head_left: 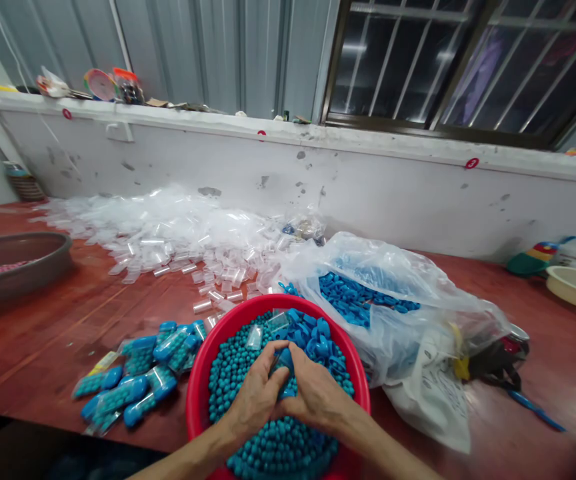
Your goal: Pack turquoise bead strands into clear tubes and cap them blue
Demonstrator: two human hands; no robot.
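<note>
My left hand (255,393) and my right hand (313,390) meet over a red basin (195,380), fingertips and thumbs closed around a small blue container (284,362). Most of that container is hidden by my fingers. Turquoise beads (231,363) fill much of the basin below my hands. Blue plastic caps (321,337) are heaped at its far right inside. Near the far rim, a clear plastic tube (255,337) lies on the beads. Left of the basin is a pile of bead-filled clear containers with blue ends (135,393).
A wide heap of clear plastic tubes (168,220) spreads along the wall. Right of it sits a clear plastic bag (398,260) of blue parts (348,297). A brown basin (58,257) stands far left, a cream basin (575,287) far right, both on the red table (543,347).
</note>
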